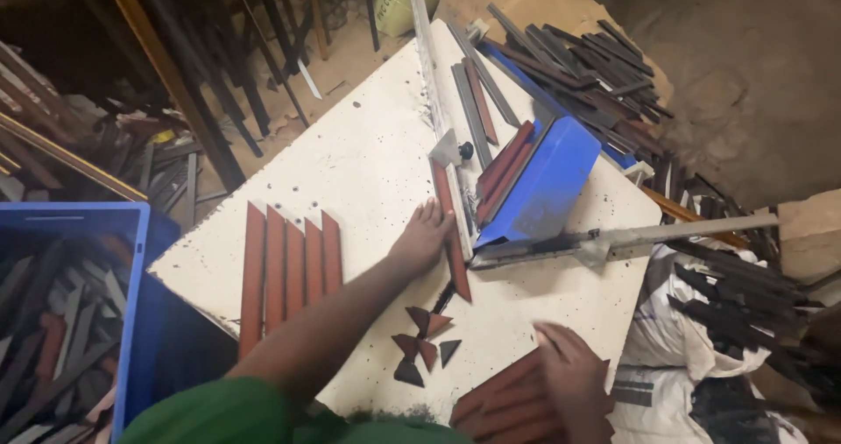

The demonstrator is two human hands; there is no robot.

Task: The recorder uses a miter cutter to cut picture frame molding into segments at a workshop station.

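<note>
At six o'clock, the worker's right hand rests flat, fingers loose and gripping nothing, on a stack of reddish-brown strips at the tabletop edge. Farther in, the left hand, grip open, presses one strip against the blue mitre cutter at one o'clock. Firm, flat pressure against the fence would likely keep the cut true.

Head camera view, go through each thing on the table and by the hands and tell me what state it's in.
Left hand: flat, pressing a red strip against the cutter.
Red strip: lying under the blade edge, uncut.
Blue cutter: lever handle lowered, sticking out right.
Right hand: resting on a stack of red strips.
Five cut strips: laid side by side.
Triangular offcuts: scattered loose.
Blue crate: full of scraps.
</note>
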